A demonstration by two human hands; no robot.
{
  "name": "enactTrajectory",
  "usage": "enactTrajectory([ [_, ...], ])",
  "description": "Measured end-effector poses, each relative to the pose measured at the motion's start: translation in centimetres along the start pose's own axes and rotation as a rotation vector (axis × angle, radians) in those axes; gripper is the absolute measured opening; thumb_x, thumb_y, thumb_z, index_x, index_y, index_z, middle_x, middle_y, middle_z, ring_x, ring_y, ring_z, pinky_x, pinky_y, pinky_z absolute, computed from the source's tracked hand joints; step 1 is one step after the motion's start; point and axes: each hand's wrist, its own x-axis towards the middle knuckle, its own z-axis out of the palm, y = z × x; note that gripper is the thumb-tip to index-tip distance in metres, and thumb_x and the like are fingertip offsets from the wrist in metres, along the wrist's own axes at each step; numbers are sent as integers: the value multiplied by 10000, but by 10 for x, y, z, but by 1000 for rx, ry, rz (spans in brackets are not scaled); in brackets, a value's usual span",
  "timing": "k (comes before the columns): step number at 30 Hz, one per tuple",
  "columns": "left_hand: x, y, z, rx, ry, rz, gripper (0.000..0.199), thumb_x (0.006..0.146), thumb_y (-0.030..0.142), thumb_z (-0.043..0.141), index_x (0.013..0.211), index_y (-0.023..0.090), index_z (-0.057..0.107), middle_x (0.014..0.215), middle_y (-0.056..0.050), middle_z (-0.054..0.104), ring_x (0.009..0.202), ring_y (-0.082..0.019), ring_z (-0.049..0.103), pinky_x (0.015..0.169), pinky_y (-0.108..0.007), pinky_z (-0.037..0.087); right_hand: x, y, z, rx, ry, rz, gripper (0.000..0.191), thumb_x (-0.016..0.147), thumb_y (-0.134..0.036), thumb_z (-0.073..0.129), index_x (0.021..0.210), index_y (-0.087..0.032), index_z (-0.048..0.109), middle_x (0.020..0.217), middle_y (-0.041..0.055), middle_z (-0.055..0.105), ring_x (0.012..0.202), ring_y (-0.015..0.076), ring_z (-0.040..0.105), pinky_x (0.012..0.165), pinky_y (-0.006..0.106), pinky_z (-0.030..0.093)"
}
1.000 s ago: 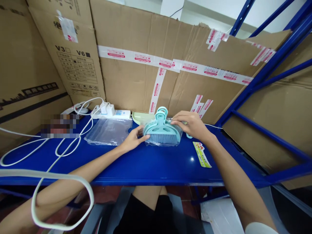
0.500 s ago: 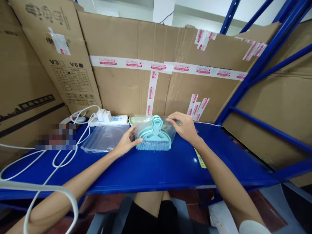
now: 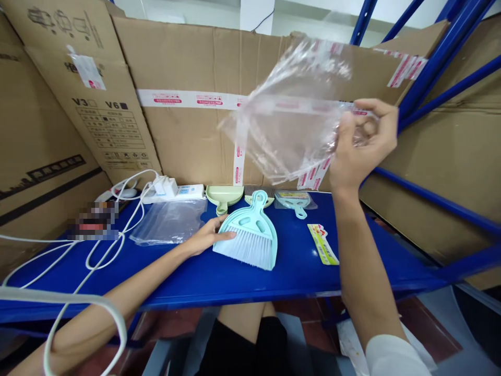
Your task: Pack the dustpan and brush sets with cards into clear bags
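Observation:
My left hand (image 3: 211, 236) grips the left edge of a light teal dustpan (image 3: 256, 216) with a matching brush (image 3: 246, 244) nested in it, handle pointing away and bristles toward me. The set is tilted, with no bag around it. Raised at the right, my right hand (image 3: 364, 141) is closed on a crumpled clear plastic bag (image 3: 293, 125), which spreads out to the left in front of the cardboard. A yellow-green card (image 3: 323, 244) lies on the blue table (image 3: 297, 282), right of the dustpan.
Behind the dustpan lie a green dustpan (image 3: 224, 196) and a bagged blue set (image 3: 295, 202). Clear bags (image 3: 168, 222) are stacked at the left, by a white power strip (image 3: 190, 192) and looping white cables (image 3: 125, 235). Cardboard (image 3: 188, 62) walls the back; blue shelf bars stand right.
The clear bag has come off the dustpan and brush and risen up and right with my right hand. The set, still in my left hand, is now more tilted and nearer.

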Motion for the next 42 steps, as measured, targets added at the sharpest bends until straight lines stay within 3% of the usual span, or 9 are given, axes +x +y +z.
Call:
enactTrajectory([
  [4, -2, 2, 3, 14, -125, -94, 630, 806, 479, 888, 1328, 164, 728, 1211, -92, 796, 1164, -336, 725, 990, -417, 565, 13, 17, 9, 4, 151, -49, 41, 988, -214, 646, 1011, -247, 651, 984, 49, 688, 715, 153, 594, 706, 305, 495],
  [13, 9, -9, -2, 710, 74, 253, 582, 950, 543, 726, 1397, 170, 723, 1367, -149, 741, 1208, -336, 705, 1126, -495, 507, -41, 25, 57, 85, -273, 213, 138, 1036, -376, 593, 1132, -277, 587, 848, -14, 645, 744, 194, 685, 755, 360, 553],
  [17, 8, -5, -5, 805, 106, 334, 611, 947, 557, 735, 1429, 182, 706, 1326, -144, 754, 1233, -354, 673, 1160, -552, 480, -54, 25, 68, 121, -401, 227, 175, 1060, -436, 577, 1166, -301, 542, 984, 2, 659, 853, 198, 708, 798, 360, 558],
  [20, 6, -2, -6, 665, 157, 350, 601, 975, 549, 706, 1463, 198, 679, 1377, -144, 732, 1313, -366, 627, 1202, -591, 432, -62, 27, 73, 125, -442, 248, 172, 1061, -452, 580, 1126, -298, 539, 957, 3, 649, 866, 203, 693, 835, 380, 566],
  [30, 3, 21, -2, -624, 84, 72, 720, 894, 664, 776, 1366, 152, 593, 1361, -222, 716, 1428, -385, 604, 1280, -550, 375, -90, 2, 88, 308, -543, 365, 106, 1000, -346, 641, 996, -258, 582, 782, -28, 580, 776, 176, 627, 796, 347, 549],
  [33, 2, 28, -5, -721, 104, 71, 596, 878, 548, 831, 1284, 172, 609, 1298, -182, 746, 1348, -358, 673, 1187, -503, 499, -99, -15, 92, 402, -554, 398, 95, 983, -331, 629, 983, -252, 576, 789, -31, 613, 734, 155, 612, 727, 314, 501],
  [36, 3, 30, -16, -716, 283, 137, 505, 790, 274, 919, 1181, 182, 615, 1099, -97, 793, 1068, -248, 786, 968, -349, 623, -107, -25, 95, 439, -575, 434, 105, 958, -338, 635, 975, -248, 584, 762, -33, 625, 699, 150, 592, 675, 297, 466],
  [39, 5, 31, -33, -665, 516, 217, 532, 712, 79, 904, 1130, 199, 598, 965, -29, 787, 814, -144, 763, 770, -225, 615, -109, -25, 95, 433, -640, 482, 129, 950, -363, 640, 976, -254, 578, 727, -42, 620, 638, 146, 568, 637, 295, 472],
  [42, 6, 30, -50, -567, 656, 309, 581, 690, 93, 903, 1158, 219, 583, 923, -12, 771, 699, -110, 701, 710, -209, 587, -103, -20, 90, 466, -850, 534, 165, 963, -387, 646, 1022, -264, 555, 743, -44, 644, 595, 140, 569, 620, 298, 503],
])
